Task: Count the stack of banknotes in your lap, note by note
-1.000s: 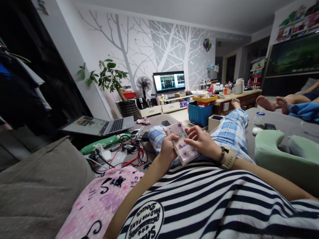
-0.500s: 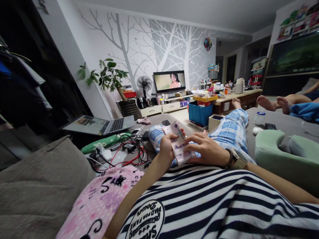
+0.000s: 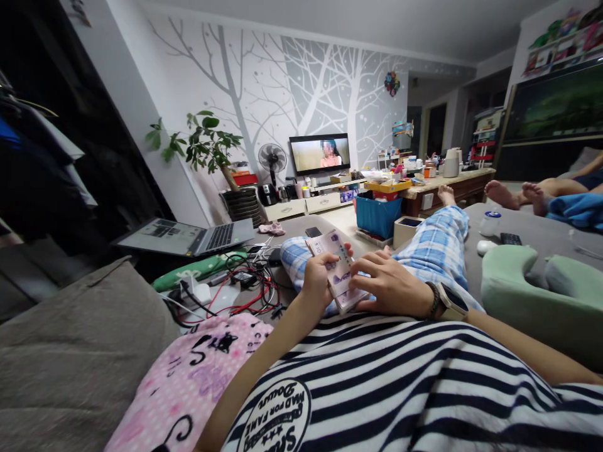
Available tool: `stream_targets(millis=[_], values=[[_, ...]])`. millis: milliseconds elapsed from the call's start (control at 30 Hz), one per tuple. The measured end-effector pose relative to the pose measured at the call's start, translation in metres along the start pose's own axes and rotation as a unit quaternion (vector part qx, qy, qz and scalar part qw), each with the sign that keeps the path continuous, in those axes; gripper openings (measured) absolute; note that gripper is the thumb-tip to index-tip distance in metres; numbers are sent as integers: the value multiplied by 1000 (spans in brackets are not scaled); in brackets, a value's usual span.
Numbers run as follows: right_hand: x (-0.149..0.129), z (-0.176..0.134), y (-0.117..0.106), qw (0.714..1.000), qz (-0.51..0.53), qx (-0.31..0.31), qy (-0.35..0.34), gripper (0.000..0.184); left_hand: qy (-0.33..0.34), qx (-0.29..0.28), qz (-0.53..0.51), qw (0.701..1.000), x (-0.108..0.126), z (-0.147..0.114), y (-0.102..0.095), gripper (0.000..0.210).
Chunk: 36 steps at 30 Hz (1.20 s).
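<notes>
A stack of pale banknotes (image 3: 335, 257) with purple print lies tilted above my lap. My left hand (image 3: 319, 276) is closed round its left side, with the thumb across the top note and fingertips showing at the far edge. Over the stack's near right part, my right hand (image 3: 389, 284) has bent fingers resting on the notes and the thumb at the near end. A dark bracelet and a watch (image 3: 453, 302) are on the right wrist. How many notes the right fingers pinch is hidden.
To the left are an open laptop (image 3: 188, 238), tangled cables (image 3: 254, 282) and a pink patterned cloth (image 3: 202, 383). A green neck-pillow-like cushion (image 3: 527, 295) sits on the right. Another person's bare feet (image 3: 503, 193) rest at the far right. A blue bin (image 3: 378, 215) stands ahead.
The fingers of my right hand have shifted slightly on the notes, and the top note's near part lies differently. My left hand keeps its hold in nearly the same place.
</notes>
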State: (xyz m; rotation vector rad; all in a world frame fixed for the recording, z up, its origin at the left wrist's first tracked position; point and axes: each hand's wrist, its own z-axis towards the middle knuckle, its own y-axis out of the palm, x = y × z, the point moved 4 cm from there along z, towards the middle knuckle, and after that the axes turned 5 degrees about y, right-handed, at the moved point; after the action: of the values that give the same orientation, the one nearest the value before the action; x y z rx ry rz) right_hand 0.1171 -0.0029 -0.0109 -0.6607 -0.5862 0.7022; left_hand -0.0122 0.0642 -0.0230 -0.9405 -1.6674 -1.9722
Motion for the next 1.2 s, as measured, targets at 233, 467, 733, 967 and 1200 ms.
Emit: stream_targets(millis=[233, 467, 733, 967, 1200], values=[[3, 0, 0, 999, 4, -21, 28, 31, -1, -15, 16, 1000, -1, -3, 2, 34], [3, 0, 0, 999, 7, -25, 42, 31, 2, -12, 16, 1000, 0, -5, 3, 36], [4, 0, 1, 999, 8, -31, 39, 32, 1, -13, 18, 1000, -1, -6, 4, 39], [1, 0, 1, 999, 7, -34, 33, 35, 12, 2, 27, 1000, -2, -7, 4, 39], [0, 0, 1, 999, 27, -19, 24, 28, -12, -23, 3, 1000, -5, -1, 0, 37]])
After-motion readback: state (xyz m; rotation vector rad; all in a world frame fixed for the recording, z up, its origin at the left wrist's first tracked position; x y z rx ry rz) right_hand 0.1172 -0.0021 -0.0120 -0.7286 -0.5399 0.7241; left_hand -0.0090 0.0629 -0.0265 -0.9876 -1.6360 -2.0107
